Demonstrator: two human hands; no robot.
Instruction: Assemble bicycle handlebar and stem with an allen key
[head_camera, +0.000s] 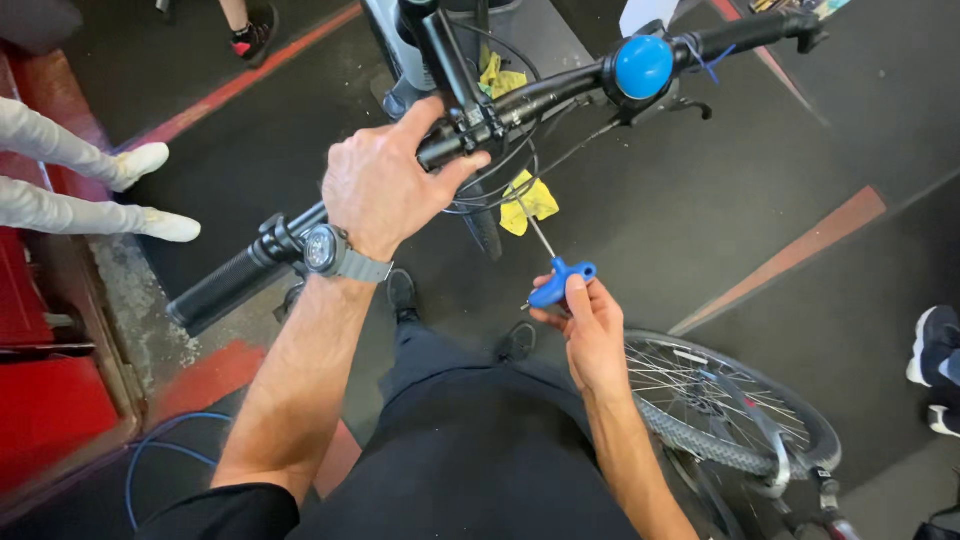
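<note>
My left hand (385, 180), with a grey watch on the wrist, grips the black bicycle handlebar (560, 85) close to the stem (450, 60). My right hand (585, 320) holds a blue T-handle hex key (558, 283), its thin metal shaft pointing up toward the underside of the stem. A round blue bell (643, 66) sits on the bar's right half. The left grip (220, 290) sticks out lower left. A yellow rag (528, 200) hangs below the bar among the black cables.
A spoked bicycle wheel (730, 410) lies on the dark floor at lower right. Another person's white trousers and shoes (140, 165) are at the left; other shoes show at top (255, 35) and right edge (935, 345). A red surface (50, 410) and blue cable (160, 440) lie lower left.
</note>
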